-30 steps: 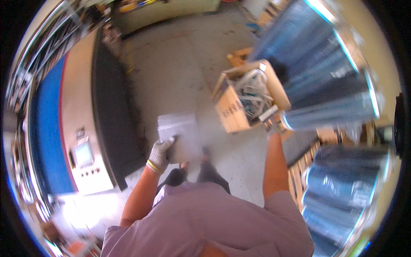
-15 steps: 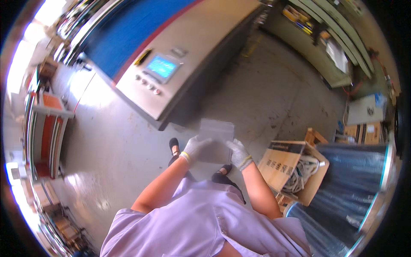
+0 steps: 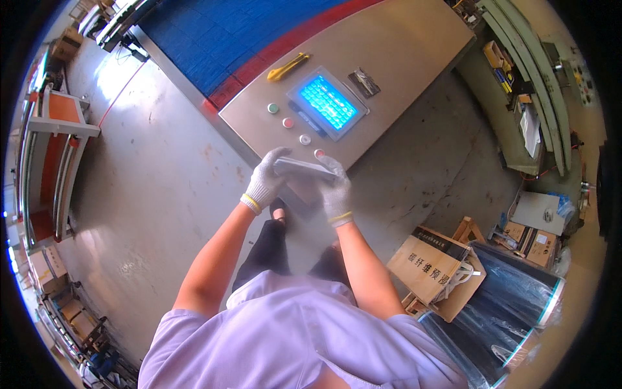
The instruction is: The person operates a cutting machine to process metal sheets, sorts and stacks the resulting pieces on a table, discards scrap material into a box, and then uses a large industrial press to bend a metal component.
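Observation:
Both my hands wear pale knitted gloves with yellow cuffs. Between them, in front of the machine's control panel, is a flat rectangular translucent grey slab [image 3: 303, 170], perhaps stacked plastic sheets. My left hand [image 3: 263, 181] grips its left end and my right hand [image 3: 337, 193] its right end. One long edge of the slab is turned toward me; its lower part is blurred. Just beyond the hands are several round push buttons [image 3: 288, 122], a lit blue touchscreen [image 3: 328, 104] and a yellow utility knife [image 3: 288, 67] lying on the metal panel [image 3: 405, 48].
The machine's blue bed [image 3: 214, 39] with a red border extends far left. An open cardboard box [image 3: 424, 262] stands at right beside dark plastic-wrapped rolls [image 3: 495, 292]. A green machine [image 3: 512, 123] stands far right; an orange-and-white rack [image 3: 55, 152] stands left. Grey floor [image 3: 155, 214] lies between.
I have come closer to the control panel. My hands have risen toward it, and the slab has tilted from broad face showing to nearly edge-on, still held in both hands.

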The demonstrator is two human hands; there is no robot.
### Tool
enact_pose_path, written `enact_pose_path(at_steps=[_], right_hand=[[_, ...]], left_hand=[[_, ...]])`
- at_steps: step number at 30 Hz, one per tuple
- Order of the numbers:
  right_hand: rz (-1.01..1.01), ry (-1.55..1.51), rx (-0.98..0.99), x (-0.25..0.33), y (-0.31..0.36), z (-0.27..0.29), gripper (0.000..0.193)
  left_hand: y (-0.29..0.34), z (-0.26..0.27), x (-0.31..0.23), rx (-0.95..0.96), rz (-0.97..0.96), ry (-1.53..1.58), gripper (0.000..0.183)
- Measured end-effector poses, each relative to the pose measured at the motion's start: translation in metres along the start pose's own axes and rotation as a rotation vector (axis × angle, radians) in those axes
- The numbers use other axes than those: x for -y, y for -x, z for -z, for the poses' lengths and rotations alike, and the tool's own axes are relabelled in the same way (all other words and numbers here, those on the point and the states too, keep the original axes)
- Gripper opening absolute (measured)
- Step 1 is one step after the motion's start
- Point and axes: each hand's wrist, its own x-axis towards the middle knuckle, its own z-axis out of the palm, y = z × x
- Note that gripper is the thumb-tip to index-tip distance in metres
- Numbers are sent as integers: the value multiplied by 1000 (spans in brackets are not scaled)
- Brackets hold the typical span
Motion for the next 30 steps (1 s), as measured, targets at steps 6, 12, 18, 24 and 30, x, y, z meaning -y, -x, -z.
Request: enact_pose_path(at_steps=[6, 12, 18, 24, 30], right_hand=[[-136, 107, -33, -26, -7, -16, 42], [-326, -340, -130, -19, -17, -23, 33], [-249, 41, 40, -1, -24, 6, 24], [-477, -11, 263, 14, -16, 19, 33], [-532, -631, 188, 91, -24, -57, 53]], left_hand=[[-23, -1, 40, 51, -3, 59, 58], [-36, -18, 66, -41, -112, 30, 47], [-49, 5, 40, 249, -1, -131, 28], [-16, 48, -25, 198, 257, 394, 44], [32, 64, -59, -61, 134, 956, 82]])
